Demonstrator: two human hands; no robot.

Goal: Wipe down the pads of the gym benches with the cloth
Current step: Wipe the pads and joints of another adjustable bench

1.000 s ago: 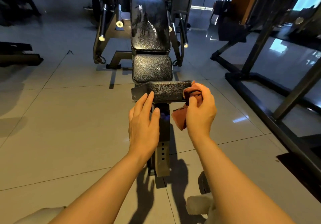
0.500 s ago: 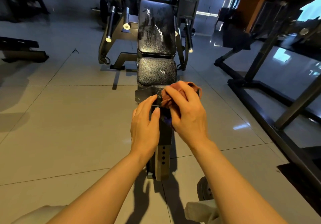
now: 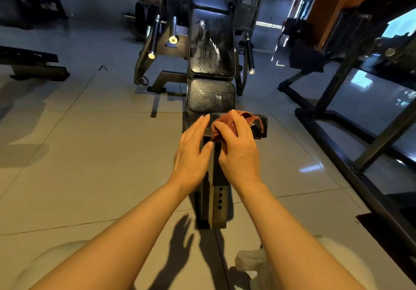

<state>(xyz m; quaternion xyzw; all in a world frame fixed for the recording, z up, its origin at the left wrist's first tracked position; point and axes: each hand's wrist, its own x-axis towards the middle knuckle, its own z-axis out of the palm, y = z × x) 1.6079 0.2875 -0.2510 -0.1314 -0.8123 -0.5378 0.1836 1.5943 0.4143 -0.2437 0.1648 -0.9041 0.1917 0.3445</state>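
A black gym bench runs away from me in the head view: a long back pad [image 3: 211,46] streaked with wet marks, a square seat pad [image 3: 211,96], and a small black front pad [image 3: 262,127] nearest me. My right hand [image 3: 238,148] holds a rust-red cloth [image 3: 229,121] bunched on top of that front pad. My left hand [image 3: 193,150] lies with straight fingers on the pad's left end and the steel post [image 3: 216,199] below it.
Grey tiled floor [image 3: 90,154] spreads to the left. A dark machine frame [image 3: 337,118] with slanted bars stands on the right. Weight-machine handles [image 3: 153,42] flank the bench's back pad. A white plastic bag [image 3: 249,262] lies on the floor near my feet.
My right hand has carried the cloth from the right end of the front pad leftward onto its middle. The left hand has stayed on the pad's left end. The view has shifted closer.
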